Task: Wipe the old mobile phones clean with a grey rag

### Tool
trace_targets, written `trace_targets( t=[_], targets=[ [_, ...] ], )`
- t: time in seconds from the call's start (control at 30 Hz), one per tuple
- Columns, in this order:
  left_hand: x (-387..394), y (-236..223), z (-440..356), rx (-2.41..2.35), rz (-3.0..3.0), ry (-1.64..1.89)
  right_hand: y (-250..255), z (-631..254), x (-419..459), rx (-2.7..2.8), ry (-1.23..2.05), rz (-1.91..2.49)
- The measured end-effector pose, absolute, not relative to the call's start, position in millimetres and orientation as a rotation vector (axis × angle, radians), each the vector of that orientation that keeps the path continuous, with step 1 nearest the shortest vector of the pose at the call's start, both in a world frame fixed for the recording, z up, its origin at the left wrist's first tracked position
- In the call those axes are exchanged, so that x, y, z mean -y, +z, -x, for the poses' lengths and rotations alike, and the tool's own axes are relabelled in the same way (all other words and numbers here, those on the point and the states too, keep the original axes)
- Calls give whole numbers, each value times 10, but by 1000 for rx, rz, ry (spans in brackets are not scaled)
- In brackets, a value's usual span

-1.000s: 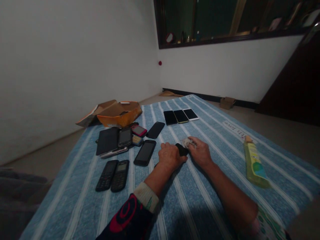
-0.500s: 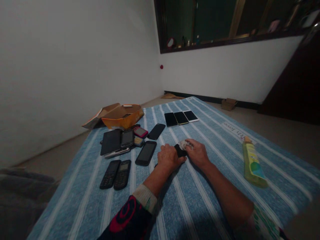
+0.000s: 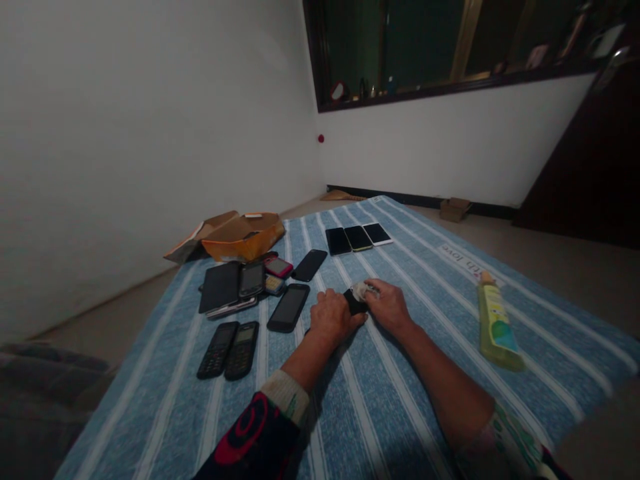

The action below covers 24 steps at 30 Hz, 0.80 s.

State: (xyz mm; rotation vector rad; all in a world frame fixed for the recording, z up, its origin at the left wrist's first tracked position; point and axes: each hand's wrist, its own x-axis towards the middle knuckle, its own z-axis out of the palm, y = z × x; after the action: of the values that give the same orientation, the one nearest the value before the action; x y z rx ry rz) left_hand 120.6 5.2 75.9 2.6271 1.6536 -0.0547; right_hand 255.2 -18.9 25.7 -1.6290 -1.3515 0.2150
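My left hand [image 3: 334,319] is closed over a black phone [image 3: 355,302], pressing it against the striped tablecloth; most of it is hidden under the palm. In my right hand [image 3: 389,307] a crumpled white tissue or cloth [image 3: 361,291] is pinched, touching the phone's far end. Just left of my left hand lies a dark smartphone [image 3: 289,308]. Beyond it is another black smartphone [image 3: 309,265]. Two black keypad phones [image 3: 218,350] rest side by side, nearer to me on the left.
An open orange cardboard box [image 3: 245,245] stands at the far left, behind a pile of phones [image 3: 220,287]. Several smartphones [image 3: 358,238] lie in a row at the back. A bottle of yellow-green liquid [image 3: 500,327] lies on the right of the striped cloth [image 3: 425,373].
The view has shifted slightly, so everything appears a little further left. My left hand still holds the phone, and my right hand keeps the tissue or cloth at its far end.
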Motion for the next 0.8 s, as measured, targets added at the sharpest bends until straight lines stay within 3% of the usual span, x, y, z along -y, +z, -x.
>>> trace_targets(
  t=[0.57, 0.8],
  targets=[
    [-1, 786, -1216, -1670, -2587, -55, 230, -2537, 195, 1375, 171, 1688],
    [2, 737, -1189, -1648, -2616, -4, 224, -2514, 223, 1481, 2, 1673]
  ],
)
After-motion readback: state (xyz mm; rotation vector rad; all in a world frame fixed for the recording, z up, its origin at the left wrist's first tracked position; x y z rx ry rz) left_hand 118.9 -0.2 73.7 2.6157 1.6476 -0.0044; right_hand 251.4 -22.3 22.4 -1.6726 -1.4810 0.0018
